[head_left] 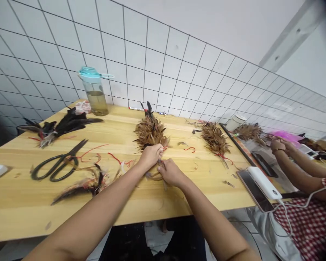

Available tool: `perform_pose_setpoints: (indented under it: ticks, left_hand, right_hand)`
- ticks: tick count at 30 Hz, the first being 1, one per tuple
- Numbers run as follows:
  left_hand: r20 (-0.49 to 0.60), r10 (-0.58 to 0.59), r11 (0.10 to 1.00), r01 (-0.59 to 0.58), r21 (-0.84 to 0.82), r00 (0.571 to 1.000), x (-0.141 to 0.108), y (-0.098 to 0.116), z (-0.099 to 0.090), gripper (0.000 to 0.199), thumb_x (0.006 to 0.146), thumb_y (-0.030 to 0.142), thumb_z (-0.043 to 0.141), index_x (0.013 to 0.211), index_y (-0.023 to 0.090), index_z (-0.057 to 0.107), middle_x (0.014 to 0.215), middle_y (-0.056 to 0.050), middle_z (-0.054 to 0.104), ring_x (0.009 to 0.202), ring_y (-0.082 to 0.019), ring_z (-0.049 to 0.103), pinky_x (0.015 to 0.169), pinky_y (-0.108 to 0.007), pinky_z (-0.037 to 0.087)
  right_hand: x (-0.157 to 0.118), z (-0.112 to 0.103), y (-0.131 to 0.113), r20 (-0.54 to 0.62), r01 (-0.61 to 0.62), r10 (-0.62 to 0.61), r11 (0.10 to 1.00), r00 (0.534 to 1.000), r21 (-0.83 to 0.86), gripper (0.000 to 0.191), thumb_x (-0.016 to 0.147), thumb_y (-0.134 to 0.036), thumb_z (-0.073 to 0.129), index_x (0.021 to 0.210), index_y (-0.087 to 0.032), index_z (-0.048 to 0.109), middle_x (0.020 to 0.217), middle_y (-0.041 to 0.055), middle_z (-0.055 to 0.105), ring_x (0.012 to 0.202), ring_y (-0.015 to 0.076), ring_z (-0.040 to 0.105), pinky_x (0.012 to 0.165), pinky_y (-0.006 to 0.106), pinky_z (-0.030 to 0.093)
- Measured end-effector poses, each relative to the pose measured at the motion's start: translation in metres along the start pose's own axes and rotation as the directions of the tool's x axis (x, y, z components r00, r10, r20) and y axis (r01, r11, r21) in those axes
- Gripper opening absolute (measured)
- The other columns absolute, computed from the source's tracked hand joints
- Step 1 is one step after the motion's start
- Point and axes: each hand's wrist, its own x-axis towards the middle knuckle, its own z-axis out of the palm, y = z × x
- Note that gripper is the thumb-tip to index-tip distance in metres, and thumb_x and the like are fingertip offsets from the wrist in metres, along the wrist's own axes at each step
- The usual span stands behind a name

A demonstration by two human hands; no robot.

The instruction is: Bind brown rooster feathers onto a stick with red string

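A bunch of brown feathers (150, 132) with dark tips lies on the wooden table in front of me, its quill end toward me. My left hand (151, 155) is closed around the bunch's base, where a bit of red string shows. Just below it, my right hand (170, 172) is closed on the quill ends, fingers pinched together. Some loose feathers (154, 176) stick out between and under the hands. A second brown feather bunch (215, 139), tied with red string, lies to the right.
Black scissors (61, 163), black feathers (67, 123) and loose feather scraps (88, 186) lie left. A water bottle (96, 90) stands at the back by the wire grid. At right are a phone (255, 190), a white power bank (264, 182) and a co-worker's hands (281, 145).
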Motion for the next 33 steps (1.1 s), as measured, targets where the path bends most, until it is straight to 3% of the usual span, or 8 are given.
perform_pose_setpoints:
  ticks: [4,7,11,15,20,24,29,33]
  left_hand:
    - [0.008,-0.039,0.999,0.039,0.013,0.999,-0.002,0.005,-0.001,0.023,0.087,0.027,0.039,0.070,0.020,0.053,0.062,0.001,0.060,0.056,-0.012,0.055,0.057,-0.021,0.039]
    - [0.012,-0.077,0.997,0.076,0.032,0.997,-0.002,0.007,-0.001,0.022,0.086,0.027,0.039,0.071,0.020,0.053,0.062,0.001,0.060,0.055,-0.012,0.056,0.058,-0.021,0.041]
    - [0.047,-0.110,0.991,0.106,0.077,0.993,-0.003,0.010,-0.004,0.024,0.087,0.030,0.038,0.070,0.020,0.052,0.062,0.002,0.059,0.054,-0.011,0.055,0.057,-0.021,0.041]
    - [0.059,-0.112,0.987,0.104,0.122,0.992,-0.004,0.011,-0.006,0.028,0.089,0.035,0.036,0.071,0.020,0.051,0.063,0.003,0.059,0.055,-0.011,0.055,0.058,-0.021,0.041]
    - [0.064,-0.113,0.978,0.099,0.185,0.992,-0.005,0.010,-0.007,0.028,0.090,0.035,0.036,0.072,0.020,0.051,0.063,0.004,0.060,0.057,-0.011,0.056,0.061,-0.022,0.040]
    - [0.083,-0.124,0.972,0.105,0.210,0.989,-0.005,0.011,-0.008,0.030,0.090,0.038,0.035,0.071,0.021,0.051,0.062,0.004,0.060,0.056,-0.012,0.057,0.060,-0.022,0.039]
    - [0.097,-0.138,0.961,0.110,0.252,0.986,-0.004,0.007,-0.009,0.033,0.090,0.042,0.033,0.072,0.021,0.051,0.064,0.003,0.062,0.059,-0.013,0.060,0.060,-0.022,0.039]
    - [0.085,-0.136,0.963,0.111,0.245,0.987,-0.004,0.005,-0.009,0.031,0.088,0.043,0.036,0.074,0.021,0.054,0.065,0.002,0.065,0.060,-0.015,0.061,0.060,-0.023,0.040]
  right_hand:
    - [-0.010,-0.019,0.028,-0.090,0.002,-0.022,0.976,0.996,-0.216,0.023,0.089,-0.025,0.048,0.090,-0.014,0.069,0.094,0.0137,0.064,0.102,0.0249,0.050,0.092,0.034,0.036]
    - [-0.005,-0.044,0.058,-0.214,-0.107,0.040,0.945,0.976,-0.310,0.026,0.088,-0.026,0.050,0.097,-0.012,0.070,0.100,0.0170,0.061,0.101,0.0260,0.049,0.092,0.035,0.034]
    - [0.016,-0.078,0.095,-0.446,-0.238,0.055,0.899,0.893,-0.366,0.030,0.086,-0.028,0.055,0.107,-0.011,0.068,0.107,0.0176,0.058,0.105,0.0273,0.044,0.094,0.036,0.031]
    - [0.034,-0.086,0.117,-0.583,-0.294,0.003,0.865,0.812,-0.405,0.030,0.083,-0.029,0.060,0.108,-0.015,0.068,0.111,0.0151,0.056,0.109,0.0282,0.039,0.091,0.036,0.031]
    - [0.044,-0.070,0.126,-0.507,-0.232,-0.071,0.829,0.859,-0.509,0.023,0.091,-0.023,0.047,0.102,-0.021,0.067,0.103,0.0117,0.060,0.106,0.0261,0.041,0.083,0.037,0.031]
    - [0.048,-0.068,0.122,-0.409,-0.259,0.001,0.776,0.912,-0.575,0.026,0.090,-0.012,0.039,0.097,-0.019,0.063,0.097,0.0106,0.062,0.094,0.0240,0.048,0.078,0.037,0.032]
    - [0.042,-0.069,0.113,-0.428,-0.351,0.116,0.775,0.897,-0.525,0.027,0.089,-0.009,0.036,0.104,-0.012,0.059,0.106,0.0158,0.060,0.100,0.0252,0.050,0.081,0.036,0.035]
    - [0.030,-0.063,0.098,-0.455,-0.344,0.148,0.856,0.878,-0.385,0.023,0.080,-0.005,0.045,0.097,-0.013,0.058,0.106,0.0147,0.060,0.100,0.0252,0.051,0.082,0.035,0.037]
